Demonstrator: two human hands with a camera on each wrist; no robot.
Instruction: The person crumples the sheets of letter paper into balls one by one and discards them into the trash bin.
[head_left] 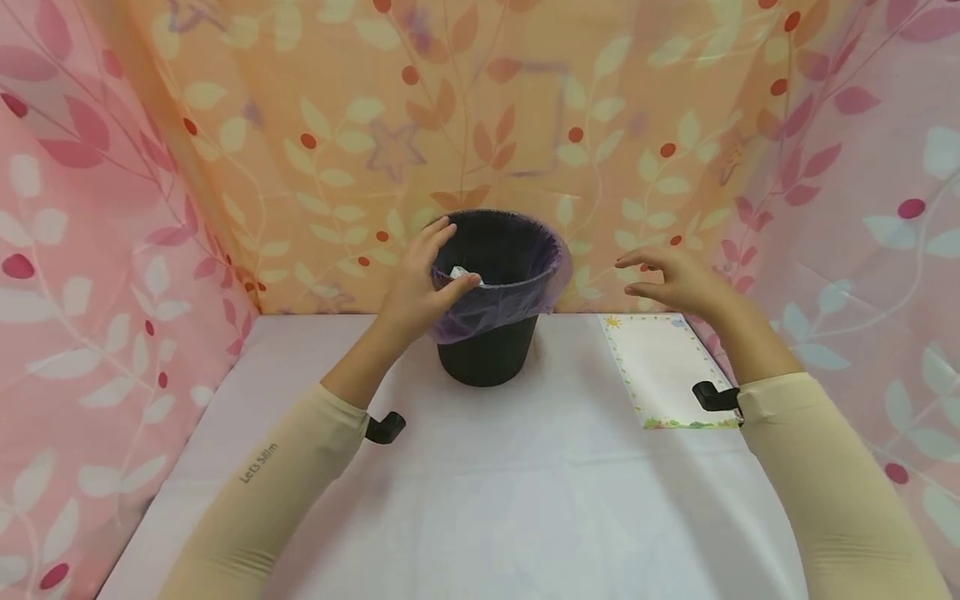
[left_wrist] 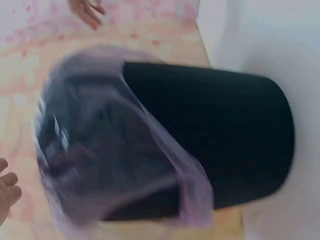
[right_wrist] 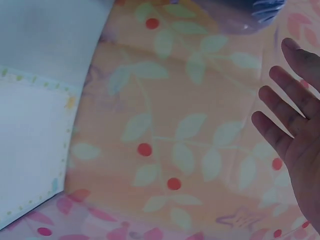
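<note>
A black trash bin (head_left: 487, 354) stands upright at the back of the table, a thin purple trash bag (head_left: 555, 287) folded out over its rim. My left hand (head_left: 422, 279) hovers by the bin's left rim, thumb and fingers spread, overlapping the rim in the head view. Just past the thumb shows a small white scrap (head_left: 459, 272), inside the bin's mouth. In the left wrist view the fingertips (left_wrist: 9, 182) are apart from the bag. To the right of the bin my right hand (head_left: 678, 279) is held in the air, fingers loosely extended, holding nothing.
A white sheet with a colourful drawn border (head_left: 667, 367) lies on the table at the right, below my right hand. The white-covered table (head_left: 480, 500) is enclosed by patterned cloth at the back (head_left: 480, 108) and on both sides.
</note>
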